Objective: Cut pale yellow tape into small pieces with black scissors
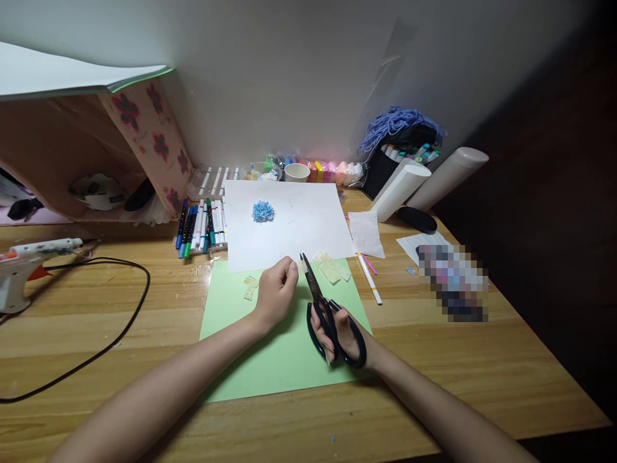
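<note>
Head view. Clock centred on the light green rectangular paper sheet [284,373], 12 toward the wall.

Hands: 2. Left hand [277,289], just above centre, is curled nearly to a fist; thumb and forefinger pinch 1 small pale strip [302,266]. Right hand [342,331], toward 3 o'clock, is wrapped through both loops of 1 pair of black-handled, dark-bladed metal scissors [315,289], blades slightly parted and pointing to 12. The strip is right at the blade tips; at this scale I cannot tell whether it lies between them.

Counts:
- Pale yellow patterned paper scraps: 2 groups, one at 11 [249,287], one at 1 [330,267].
- Large white paper sheet [308,212]: 1, at 12, its near edge over the green sheet's far edge.
- Heap of blue shredded bits [263,211]: 1, on the white sheet, between 11 and 12.
- White paper cup [297,172]: 1, at 12, beyond that sheet.
- Small white paper piece [366,235]: 1, at 1.
- White marker with orange bands [369,280]: 1, at 2.
- White cylindrical containers: 2, between 1 and 2 [402,190] [448,177].
- White glue gun [43,251]: 1, at 9 to 10.

Edges and room: the wooden table's [457,379] near edge runs from 6 to 4, its right edge from 4 to 2. Widest open wood is at 3 to 4, outside the right forearm; a second stretch at 8 to 9 is bounded by the black cable [139,308] and left forearm.
</note>
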The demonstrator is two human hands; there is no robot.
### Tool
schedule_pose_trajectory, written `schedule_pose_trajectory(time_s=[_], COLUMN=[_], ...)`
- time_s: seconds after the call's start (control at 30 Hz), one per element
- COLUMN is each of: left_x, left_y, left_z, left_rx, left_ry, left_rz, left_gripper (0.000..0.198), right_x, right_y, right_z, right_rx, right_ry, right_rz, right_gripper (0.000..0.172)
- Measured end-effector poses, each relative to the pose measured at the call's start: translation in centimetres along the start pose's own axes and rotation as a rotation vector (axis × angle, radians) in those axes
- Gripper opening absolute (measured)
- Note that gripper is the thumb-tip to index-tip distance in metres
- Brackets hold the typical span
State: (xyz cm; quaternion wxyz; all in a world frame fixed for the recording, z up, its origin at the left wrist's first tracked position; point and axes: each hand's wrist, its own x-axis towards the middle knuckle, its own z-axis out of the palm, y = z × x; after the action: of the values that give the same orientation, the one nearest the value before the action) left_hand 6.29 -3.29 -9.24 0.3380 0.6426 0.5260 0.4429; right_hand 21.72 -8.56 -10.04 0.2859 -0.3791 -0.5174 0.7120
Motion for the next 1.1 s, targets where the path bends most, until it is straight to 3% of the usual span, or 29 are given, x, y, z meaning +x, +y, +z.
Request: schedule_pose_trajectory(time_s=[0.53, 0.77, 0.93, 1.1], left_x=[0.04, 0.04, 0.03, 0.16], left_y=[-0.01, 0.15, 0.21, 0.24], left_z=[0.06, 0.02, -0.11, -0.15], left_rx=[-0.005, 0.005, -0.011, 0.008], left_ry=[-0.006, -0.002, 0.018, 0.123], left_rz=[0.018, 0.013, -0.011, -0.052], left_gripper=[0.036, 0.036, 0.037, 0.039], right_x=[0.08, 0.24, 0.49, 0.31], right_y=[0.00, 0.06, -0.35, -0.27], right_z=[-0.04, 0.13, 0.26, 0.47], right_rx=[0.068, 0.075, 0.205, 0.231], right_ry=[-0.004, 0.087, -0.016, -0.118], right_rz=[0.032, 0.028, 0.145, 0.165], right_gripper=[0.079, 0.070, 0.084, 0.091])
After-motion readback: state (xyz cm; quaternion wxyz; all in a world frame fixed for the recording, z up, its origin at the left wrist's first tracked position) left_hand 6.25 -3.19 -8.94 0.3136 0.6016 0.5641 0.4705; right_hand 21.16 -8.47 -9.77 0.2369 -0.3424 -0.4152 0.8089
